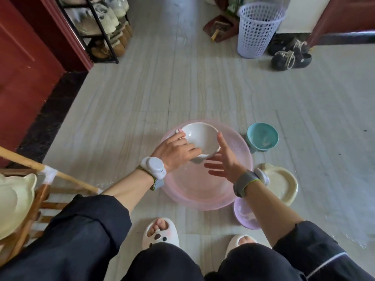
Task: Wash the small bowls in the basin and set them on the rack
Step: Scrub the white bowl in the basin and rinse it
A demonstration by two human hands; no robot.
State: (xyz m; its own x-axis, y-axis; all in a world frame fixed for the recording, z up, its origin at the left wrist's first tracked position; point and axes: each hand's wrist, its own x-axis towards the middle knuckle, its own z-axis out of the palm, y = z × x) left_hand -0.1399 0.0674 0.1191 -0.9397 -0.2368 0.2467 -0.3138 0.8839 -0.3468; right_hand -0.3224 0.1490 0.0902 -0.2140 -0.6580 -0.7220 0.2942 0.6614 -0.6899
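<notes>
A white small bowl (203,138) is held tilted over the far side of the pink translucent basin (203,191) on the floor. My left hand (176,151) grips the bowl's near-left rim, with its fingers reaching into the bowl. My right hand (225,159) is just right of the bowl, fingers straight and spread, holding nothing. A teal footed bowl (262,137), a cream dish (284,183) and a lilac bowl (243,214) stand on the floor right of the basin. The wooden rack (40,191) is at the left with a cream cat-shaped dish (14,201) on it.
My feet in white slippers (160,234) are just before the basin. A lilac mesh bin (258,29), a dustpan (219,27) and dark shoes (290,55) sit at the far right. A shoe shelf (101,27) and red door stand at the far left.
</notes>
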